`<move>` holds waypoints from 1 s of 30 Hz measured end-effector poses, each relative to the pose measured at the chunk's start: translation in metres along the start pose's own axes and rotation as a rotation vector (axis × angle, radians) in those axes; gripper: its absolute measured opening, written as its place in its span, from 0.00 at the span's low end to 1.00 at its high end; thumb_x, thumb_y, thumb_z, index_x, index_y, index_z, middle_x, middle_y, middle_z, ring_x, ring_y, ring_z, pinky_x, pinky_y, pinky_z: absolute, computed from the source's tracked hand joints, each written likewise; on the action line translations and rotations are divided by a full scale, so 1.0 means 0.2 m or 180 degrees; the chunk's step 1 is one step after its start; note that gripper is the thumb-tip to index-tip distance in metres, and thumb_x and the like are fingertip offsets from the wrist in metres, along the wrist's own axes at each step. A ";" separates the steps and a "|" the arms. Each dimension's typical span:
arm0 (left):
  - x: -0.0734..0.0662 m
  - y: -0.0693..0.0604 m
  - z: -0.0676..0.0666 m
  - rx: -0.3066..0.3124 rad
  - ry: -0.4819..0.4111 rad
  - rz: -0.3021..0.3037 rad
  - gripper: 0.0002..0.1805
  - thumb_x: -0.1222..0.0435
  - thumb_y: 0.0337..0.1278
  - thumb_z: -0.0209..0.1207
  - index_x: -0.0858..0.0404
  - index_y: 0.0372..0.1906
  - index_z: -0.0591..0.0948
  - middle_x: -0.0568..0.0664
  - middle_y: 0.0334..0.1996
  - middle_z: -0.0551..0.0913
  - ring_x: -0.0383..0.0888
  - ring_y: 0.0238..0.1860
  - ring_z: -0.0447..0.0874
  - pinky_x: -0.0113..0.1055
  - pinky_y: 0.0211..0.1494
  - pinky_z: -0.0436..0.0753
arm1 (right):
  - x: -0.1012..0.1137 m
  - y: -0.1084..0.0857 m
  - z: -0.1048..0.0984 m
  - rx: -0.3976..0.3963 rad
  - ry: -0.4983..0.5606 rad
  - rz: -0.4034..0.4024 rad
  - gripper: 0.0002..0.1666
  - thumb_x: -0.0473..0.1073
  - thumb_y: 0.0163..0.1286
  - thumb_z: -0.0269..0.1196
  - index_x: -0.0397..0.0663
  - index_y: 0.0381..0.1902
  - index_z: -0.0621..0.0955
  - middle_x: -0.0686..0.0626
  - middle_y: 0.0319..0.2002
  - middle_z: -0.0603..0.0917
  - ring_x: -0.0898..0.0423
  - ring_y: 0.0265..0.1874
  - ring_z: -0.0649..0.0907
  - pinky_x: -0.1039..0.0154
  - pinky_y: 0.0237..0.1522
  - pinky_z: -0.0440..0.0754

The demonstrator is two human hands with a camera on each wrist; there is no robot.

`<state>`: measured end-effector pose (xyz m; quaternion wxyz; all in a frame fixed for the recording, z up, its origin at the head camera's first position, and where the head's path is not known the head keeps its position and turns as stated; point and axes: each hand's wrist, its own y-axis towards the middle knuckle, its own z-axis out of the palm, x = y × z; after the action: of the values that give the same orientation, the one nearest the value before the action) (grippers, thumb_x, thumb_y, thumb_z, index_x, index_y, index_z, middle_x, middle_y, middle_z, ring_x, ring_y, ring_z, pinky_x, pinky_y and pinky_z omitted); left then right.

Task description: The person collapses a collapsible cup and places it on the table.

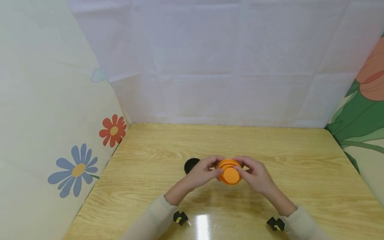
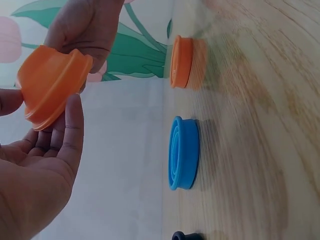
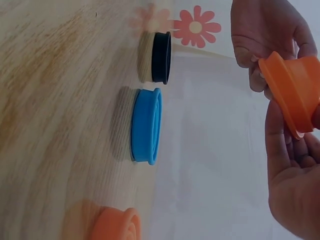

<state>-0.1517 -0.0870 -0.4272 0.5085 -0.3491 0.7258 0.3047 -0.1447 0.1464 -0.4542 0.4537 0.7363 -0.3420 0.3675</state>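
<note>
Both hands hold an orange collapsible silicone cup [image 1: 231, 175] [image 2: 52, 85] [image 3: 295, 92] above the table. Its round base faces the person in the head view, and its stepped side looks partly extended in the wrist views. My left hand [image 1: 204, 171] grips the left side of the rim, thumb on the near face. On the opposite side my right hand [image 1: 256, 175] pinches it the same way, fingers behind. Behind the left hand a black round cup [image 1: 190, 164] [image 3: 161, 57] is partly covered. A blue ringed cup [image 2: 184, 152] [image 3: 146, 126] stands on the table beyond the hands.
Another orange round cup [image 2: 181, 62] [image 3: 116, 225] sits to the right of the blue one. The wooden table [image 1: 144, 146] ends at a white cloth backdrop [image 1: 192, 66]. Flower-printed panels [image 1: 72, 116] flank it on both sides.
</note>
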 end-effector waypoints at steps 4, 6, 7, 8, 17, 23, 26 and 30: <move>0.01 0.00 0.00 -0.0093 0.0024 0.0060 0.17 0.69 0.70 0.57 0.69 0.60 0.77 0.57 0.44 0.82 0.41 0.40 0.79 0.56 0.44 0.87 | 0.01 0.00 0.00 -0.0037 0.0079 0.0248 0.16 0.36 0.76 0.60 0.38 0.58 0.82 0.44 0.43 0.86 0.62 0.40 0.83 0.65 0.35 0.88; 0.01 0.00 0.00 -0.0159 -0.0006 0.0056 0.18 0.70 0.69 0.56 0.70 0.60 0.77 0.58 0.44 0.82 0.41 0.40 0.79 0.51 0.43 0.88 | 0.01 0.00 0.01 -0.0021 0.0209 0.0407 0.17 0.38 0.77 0.59 0.37 0.60 0.81 0.42 0.46 0.85 0.62 0.42 0.83 0.65 0.39 0.87; 0.01 0.00 0.01 -0.0200 -0.0016 0.0051 0.18 0.71 0.69 0.56 0.70 0.60 0.77 0.58 0.44 0.82 0.41 0.40 0.79 0.48 0.42 0.89 | 0.01 0.00 0.01 -0.0007 0.0287 0.0484 0.19 0.39 0.78 0.59 0.37 0.61 0.80 0.41 0.47 0.85 0.62 0.43 0.83 0.65 0.40 0.87; 0.02 0.00 0.01 -0.0246 -0.0024 0.0045 0.18 0.71 0.68 0.56 0.70 0.60 0.77 0.59 0.44 0.81 0.41 0.40 0.79 0.45 0.41 0.89 | 0.01 0.00 0.00 0.0021 0.0392 0.0552 0.20 0.40 0.78 0.58 0.37 0.63 0.79 0.41 0.49 0.84 0.62 0.44 0.84 0.65 0.42 0.87; 0.00 0.01 0.01 -0.0512 0.0032 0.0027 0.18 0.69 0.72 0.55 0.68 0.62 0.77 0.59 0.46 0.81 0.44 0.43 0.78 0.32 0.40 0.85 | -0.01 -0.01 -0.01 0.0396 0.1342 0.0644 0.28 0.37 0.80 0.54 0.25 0.70 0.66 0.49 0.53 0.81 0.58 0.46 0.85 0.58 0.47 0.88; 0.01 0.00 0.01 -0.0366 -0.0296 -0.0007 0.23 0.66 0.76 0.51 0.70 0.70 0.70 0.62 0.54 0.78 0.42 0.49 0.77 0.33 0.50 0.81 | -0.01 0.00 -0.01 0.0256 0.1419 0.0515 0.25 0.34 0.79 0.53 0.20 0.66 0.66 0.55 0.49 0.83 0.61 0.44 0.84 0.63 0.45 0.87; 0.02 0.01 0.02 -0.0297 -0.0365 0.0050 0.26 0.68 0.74 0.52 0.70 0.72 0.68 0.64 0.59 0.76 0.43 0.54 0.76 0.34 0.56 0.79 | 0.00 0.01 0.00 0.0108 0.1377 0.0496 0.23 0.33 0.79 0.53 0.19 0.65 0.67 0.55 0.46 0.83 0.61 0.42 0.84 0.65 0.43 0.87; 0.01 0.02 0.03 -0.0372 -0.0249 0.0100 0.27 0.70 0.71 0.57 0.70 0.71 0.68 0.62 0.57 0.77 0.43 0.53 0.75 0.32 0.56 0.79 | 0.02 0.01 0.01 -0.0072 0.1239 0.0623 0.23 0.34 0.79 0.54 0.21 0.64 0.69 0.54 0.44 0.83 0.61 0.40 0.83 0.67 0.42 0.86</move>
<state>-0.1517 -0.0797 -0.4302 0.5103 -0.3546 0.6918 0.3679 -0.1444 0.1428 -0.4512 0.4816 0.6095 -0.3219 0.5412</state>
